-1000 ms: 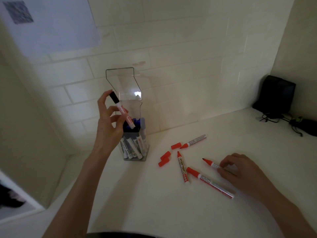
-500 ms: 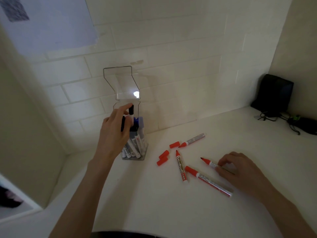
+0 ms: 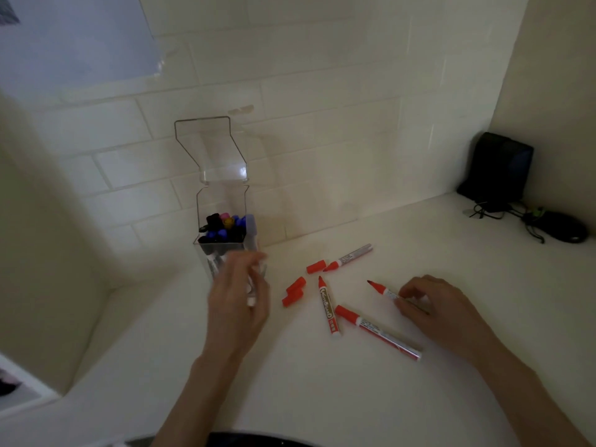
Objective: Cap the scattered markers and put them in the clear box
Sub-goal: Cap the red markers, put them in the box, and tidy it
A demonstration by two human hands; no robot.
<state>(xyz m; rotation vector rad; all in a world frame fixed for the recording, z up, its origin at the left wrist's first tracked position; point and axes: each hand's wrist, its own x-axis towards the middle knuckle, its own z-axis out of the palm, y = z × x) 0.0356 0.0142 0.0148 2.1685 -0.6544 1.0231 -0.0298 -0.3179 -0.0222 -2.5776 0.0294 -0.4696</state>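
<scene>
My right hand (image 3: 432,304) pinches an uncapped marker (image 3: 382,290) on the table (image 3: 322,388); my left hand (image 3: 238,301) hovers, fingers loose, box (image 3: 222,201) just beyond.

Clear box (image 3: 222,204) stands near the table's (image 3: 322,398) back left corner with its lid flipped up, packed with capped markers. The left grip (image 3: 237,298) is a blur right in front of it, fingers loose. Right grip (image 3: 442,311) pinches an uncapped red marker (image 3: 382,289) mid-table, tip pointing toward the box. Three more red markers (image 3: 327,306) lie between the grips, and the longest looks capped. Three loose red caps (image 3: 296,283) sit beside them. A black gadget (image 3: 496,169) with cables sits in the back right corner.
</scene>
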